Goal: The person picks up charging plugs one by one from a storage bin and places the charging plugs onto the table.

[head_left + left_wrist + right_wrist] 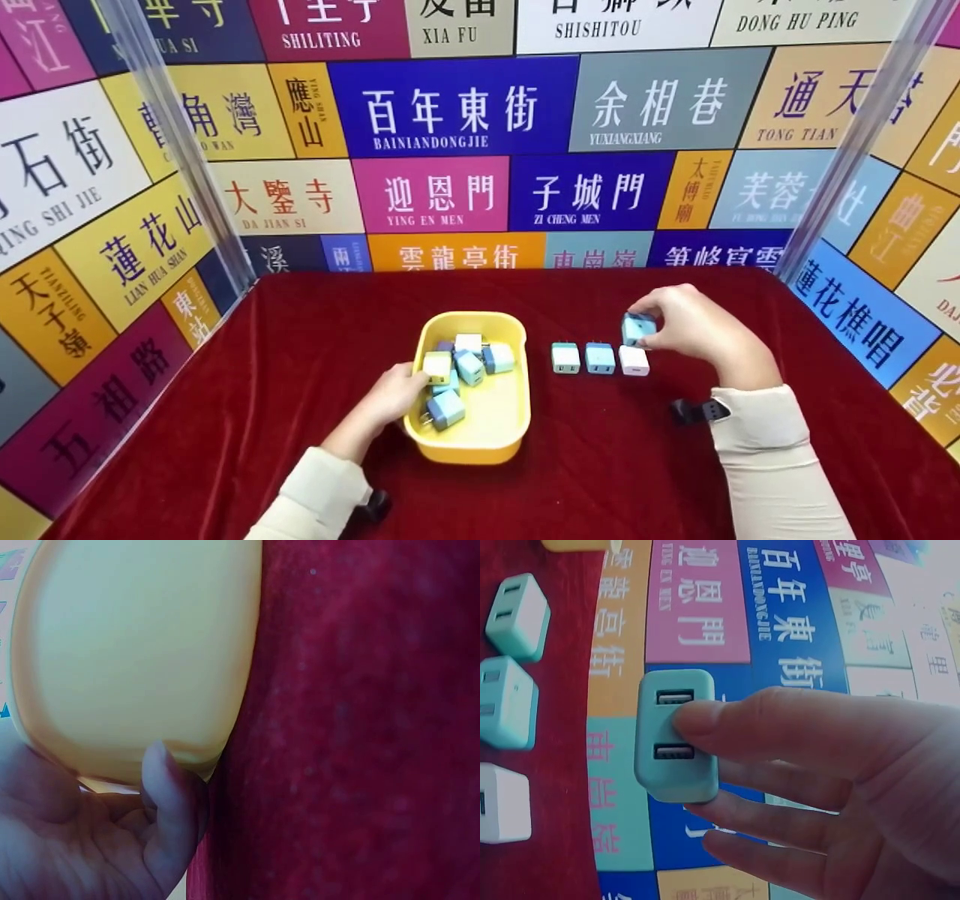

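My left hand [391, 393] grips the left side of a yellow plastic tub [491, 427]. In the left wrist view its fingers curl at the tub's wall [142, 652]. Loose USB wall chargers, several in white, blue and yellow, lie in the tub; one is a light-blue charger [448, 409] near its front. Over on the right, my right hand [686, 322] pinches a light-blue USB charger [639, 330] between thumb and fingers. The right wrist view shows two USB ports on this charger's face [652, 727]. It is held just behind a white charger [634, 361].
Left of the white charger, a green-and-white charger [565, 358] and a blue charger [600, 359] stand in line with it. Dark red cloth [600, 465] covers the table. Walls of coloured sign panels [454, 109] enclose the back and sides.
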The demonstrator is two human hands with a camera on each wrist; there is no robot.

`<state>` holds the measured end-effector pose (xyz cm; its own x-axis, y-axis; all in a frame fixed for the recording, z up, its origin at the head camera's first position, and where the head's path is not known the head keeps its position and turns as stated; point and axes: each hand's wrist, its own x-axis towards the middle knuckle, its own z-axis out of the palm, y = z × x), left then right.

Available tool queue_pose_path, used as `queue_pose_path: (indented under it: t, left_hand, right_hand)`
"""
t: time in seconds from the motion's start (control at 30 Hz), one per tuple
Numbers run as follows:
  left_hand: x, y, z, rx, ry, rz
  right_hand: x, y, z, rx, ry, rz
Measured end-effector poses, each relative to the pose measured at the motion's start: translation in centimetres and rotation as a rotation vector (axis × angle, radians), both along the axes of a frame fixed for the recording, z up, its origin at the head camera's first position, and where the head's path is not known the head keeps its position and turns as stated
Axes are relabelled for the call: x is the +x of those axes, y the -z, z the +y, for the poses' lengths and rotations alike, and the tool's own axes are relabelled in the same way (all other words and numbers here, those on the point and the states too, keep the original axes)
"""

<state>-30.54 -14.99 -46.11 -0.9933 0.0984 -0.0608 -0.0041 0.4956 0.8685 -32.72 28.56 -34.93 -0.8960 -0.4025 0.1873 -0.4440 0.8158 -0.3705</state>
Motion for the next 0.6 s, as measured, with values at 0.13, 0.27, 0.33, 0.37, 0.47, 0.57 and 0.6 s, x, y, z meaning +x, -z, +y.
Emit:
queue_pose_path:
  t: [0.13, 0.27, 0.33, 0.37, 0.47, 0.57, 0.6]
  left_hand:
    - [0.0, 0.0, 0.0, -0.005, -0.008, -0.004]
    - [0.0, 0.0, 0.0, -0.02, 0.0, 0.013]
    - [0.0, 0.1, 0.0, -0.029, 0.004, 0.025]
    - [0.0, 0.1, 0.0, -0.032, 0.006, 0.028]
    - [0.0, 0.1, 0.0, -0.034, 0.003, 0.036]
    - [0.0, 0.0, 0.0, -0.025, 0.008, 0.03]
    - [-0.1, 0.1, -0.1, -0.019, 0.014, 0.033]
  right_hand:
    - [-0.3, 0.3, 0.8, -0.002, 0.023, -0.028]
    - [-0.6, 0.7, 1.5, -0.004, 0.026, -0.053]
    - [-0.8, 0.8, 1.8, -0.001, 0.029, -0.063]
    - [-0.8, 0.9, 2.0, 0.003, 0.032, -0.062]
    - [-1.0, 1.2, 2.7, 0.017, 0.045, -0.066]
    - [-1.2, 1.5, 3.4, 0.026, 0.057, -0.075]
    - [-1.3, 1.6, 3.6, 0.025, 0.062, -0.083]
